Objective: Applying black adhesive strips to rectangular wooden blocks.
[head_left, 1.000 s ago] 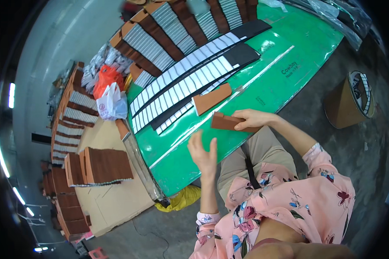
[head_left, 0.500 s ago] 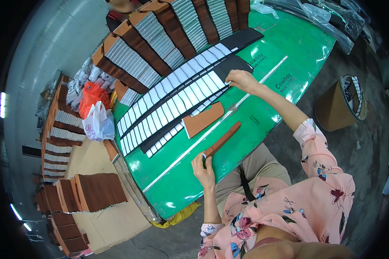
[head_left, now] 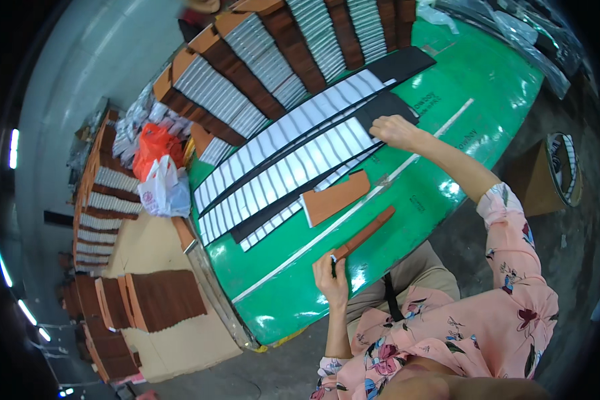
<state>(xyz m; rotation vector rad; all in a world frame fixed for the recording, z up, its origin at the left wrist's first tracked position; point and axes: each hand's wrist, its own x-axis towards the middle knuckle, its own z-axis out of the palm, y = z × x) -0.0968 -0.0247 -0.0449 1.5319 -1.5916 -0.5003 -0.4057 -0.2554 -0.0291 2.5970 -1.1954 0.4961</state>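
My left hand is closed on the near end of a narrow brown strip-like piece, which lies slanted on the green table top. Farther off, my right hand has its fingers pinched at the right end of a row of white strips on a black backing. Whatever those fingertips grip is hidden. Between my hands lies a flat orange-brown panel with a pale left edge. A second row of white strips runs behind the first, and part of a third shows underneath.
Tall stacks of brown panels line the table's far edge. Plastic bags and more brown stacks sit at the left on cardboard. A brown bin stands right of the table; clear plastic wrapping lies at the far right.
The whole view has shifted, so table and hands appear farther right. Relative to the pieces, both hands keep nearly the same places, the right one still pinched at the white row's end.
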